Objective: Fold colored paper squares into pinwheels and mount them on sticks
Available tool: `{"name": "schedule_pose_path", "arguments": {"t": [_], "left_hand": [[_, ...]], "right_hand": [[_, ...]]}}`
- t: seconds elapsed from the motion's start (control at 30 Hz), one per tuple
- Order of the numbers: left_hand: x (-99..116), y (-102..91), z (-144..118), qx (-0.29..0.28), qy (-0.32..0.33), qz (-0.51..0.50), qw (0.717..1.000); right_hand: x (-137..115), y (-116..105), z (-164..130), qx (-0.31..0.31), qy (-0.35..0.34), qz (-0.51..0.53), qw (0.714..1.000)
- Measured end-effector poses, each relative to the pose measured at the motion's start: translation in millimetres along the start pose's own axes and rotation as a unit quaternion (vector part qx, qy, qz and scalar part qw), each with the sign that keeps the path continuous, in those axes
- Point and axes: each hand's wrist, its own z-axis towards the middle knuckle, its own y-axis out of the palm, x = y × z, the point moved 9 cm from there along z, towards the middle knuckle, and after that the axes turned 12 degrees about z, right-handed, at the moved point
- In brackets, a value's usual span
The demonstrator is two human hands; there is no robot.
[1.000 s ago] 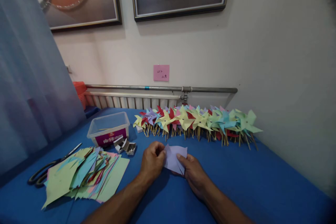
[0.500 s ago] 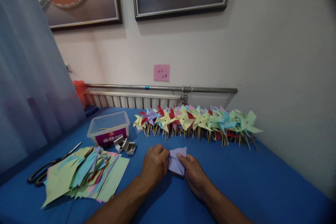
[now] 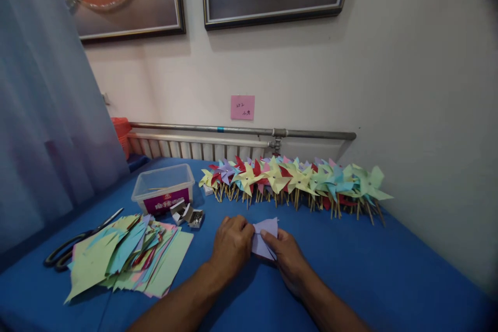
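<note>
A purple paper square (image 3: 263, 249) with cut slits is held between my two hands, just above the blue table. My left hand (image 3: 232, 241) is closed, its fingertips pinching the paper's left edge. From the other side my right hand (image 3: 287, 257) grips the sheet, thumb on top and fingers underneath. Part of the paper is hidden behind the fingers. Beyond my hands lies a long row of finished paper pinwheels (image 3: 276, 179) on thin sticks, in yellow, red, purple, blue and green.
On the left is a pile of coloured cut paper (image 3: 97, 254), with black-handled scissors (image 3: 83, 236) beside it. Behind it stand a clear plastic tub (image 3: 161, 179) and small open boxes (image 3: 194, 218) of metal pins. A wall and radiator (image 3: 194, 148) bound the blue table (image 3: 350, 264).
The camera view has shifted slightly, moving everything a little to the right. Both hands keep hold of the purple paper, and my right thumb has slid slightly inward over it.
</note>
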Motion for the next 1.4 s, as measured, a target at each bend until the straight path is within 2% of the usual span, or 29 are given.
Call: {"name": "schedule_pose_path", "arguments": {"t": [0.13, 0.23, 0.3, 0.37, 0.43, 0.47, 0.53, 1.0, 1.27, 1.4], "left_hand": [[-2, -2.8, 0, -0.017, -0.019, -0.082, 0.996], [-16, 1.0, 2, -0.036, -0.105, -0.225, 0.968], [-30, 15.6, 0, -0.067, -0.203, -0.331, 0.919], [-35, 36.0, -5, -0.112, -0.282, -0.432, 0.85], [-33, 51.5, -8, -0.145, -0.316, -0.511, 0.786], [-32, 56.0, -8, -0.153, -0.323, -0.538, 0.763], [-31, 59.9, -9, -0.154, -0.334, -0.567, 0.738], [-30, 59.5, -13, -0.136, -0.388, -0.604, 0.683], [-21, 59.8, -16, -0.162, -0.393, -0.659, 0.621], [-21, 61.2, -16, -0.149, -0.397, -0.675, 0.604]], "right_hand": [[-8, -7, 2, 0.03, -0.029, -0.042, 0.998], [-22, -8, 1, 0.03, -0.077, -0.1, 0.992], [-32, -7, -1, 0.025, -0.107, -0.139, 0.984], [-38, -3, -4, 0.015, -0.127, -0.168, 0.977], [-40, 1, -7, 0.004, -0.137, -0.181, 0.974], [-41, 4, -8, -0.003, -0.14, -0.185, 0.973], [-41, 7, -10, -0.009, -0.141, -0.186, 0.972], [-35, 9, -9, -0.015, -0.118, -0.145, 0.982], [-29, 7, -6, -0.021, -0.113, -0.155, 0.981], [-31, 10, -7, -0.026, -0.111, -0.158, 0.981]]}}
